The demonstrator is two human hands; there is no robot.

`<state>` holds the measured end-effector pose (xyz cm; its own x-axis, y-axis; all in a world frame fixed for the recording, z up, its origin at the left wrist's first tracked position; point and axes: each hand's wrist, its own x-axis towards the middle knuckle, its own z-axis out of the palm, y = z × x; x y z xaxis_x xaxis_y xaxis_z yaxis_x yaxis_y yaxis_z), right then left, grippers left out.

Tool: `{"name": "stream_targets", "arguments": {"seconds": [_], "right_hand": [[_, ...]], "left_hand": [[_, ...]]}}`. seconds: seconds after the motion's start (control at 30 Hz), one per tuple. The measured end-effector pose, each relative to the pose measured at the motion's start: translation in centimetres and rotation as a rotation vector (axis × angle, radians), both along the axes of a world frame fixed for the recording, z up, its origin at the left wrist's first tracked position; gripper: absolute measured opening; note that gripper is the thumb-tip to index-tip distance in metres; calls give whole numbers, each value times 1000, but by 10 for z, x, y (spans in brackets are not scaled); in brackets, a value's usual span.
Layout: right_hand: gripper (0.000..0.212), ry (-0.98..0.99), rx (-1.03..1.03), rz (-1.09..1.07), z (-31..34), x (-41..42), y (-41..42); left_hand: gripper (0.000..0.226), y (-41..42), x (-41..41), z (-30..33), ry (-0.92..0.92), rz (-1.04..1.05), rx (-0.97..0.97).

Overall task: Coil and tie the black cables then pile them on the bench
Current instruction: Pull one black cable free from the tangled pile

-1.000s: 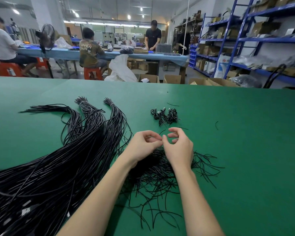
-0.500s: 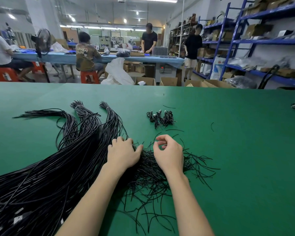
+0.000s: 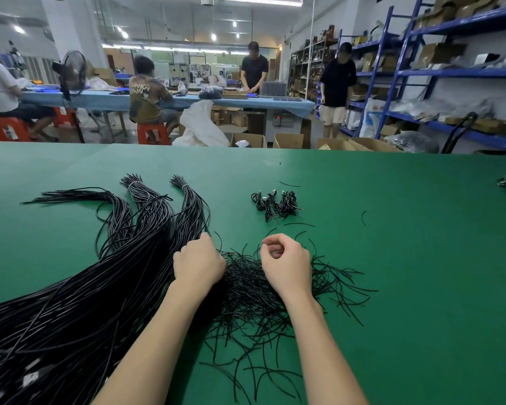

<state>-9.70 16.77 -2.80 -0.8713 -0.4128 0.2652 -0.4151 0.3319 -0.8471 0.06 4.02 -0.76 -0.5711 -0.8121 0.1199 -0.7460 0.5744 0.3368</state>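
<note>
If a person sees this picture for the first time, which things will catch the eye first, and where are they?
The eye goes first to the big sheaf of long black cables fanned across the left of the green bench. Next come the left hand at its edge and the curled right hand, over a tangle of thin black ties. Behind them lies a small pile of coiled cables.

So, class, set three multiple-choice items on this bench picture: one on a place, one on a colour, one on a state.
1. Where does the small pile of coiled cables lie?
A. beyond the hands
B. under the left wrist
C. on the floor

2. What colour is the bench?
A. blue
B. green
C. grey

3. How is the right hand?
A. flat, fingers straight
B. fingers curled, thumb near forefinger
C. out of view

Key: A, it sits farther up the bench; B, the surface is green; B, curled over the loose ties.
</note>
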Motion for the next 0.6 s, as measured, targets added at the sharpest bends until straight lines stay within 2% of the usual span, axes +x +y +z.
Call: {"name": "stream_targets", "arguments": {"seconds": [0.17,0.37,0.47,0.6], "right_hand": [[5,6,-3,7,0,-1,0],[6,8,-11,15,0,0,-1],[5,-26,-47,51,2,-1,-1],[4,-179,-152,284,11,6,-4]], "left_hand": [[17,2,0,5,56,-3,105],[13,5,-3,9,177,15,128],[10,5,-5,12,353,-35,259],[6,8,-9,26,687,-68,439]]}}
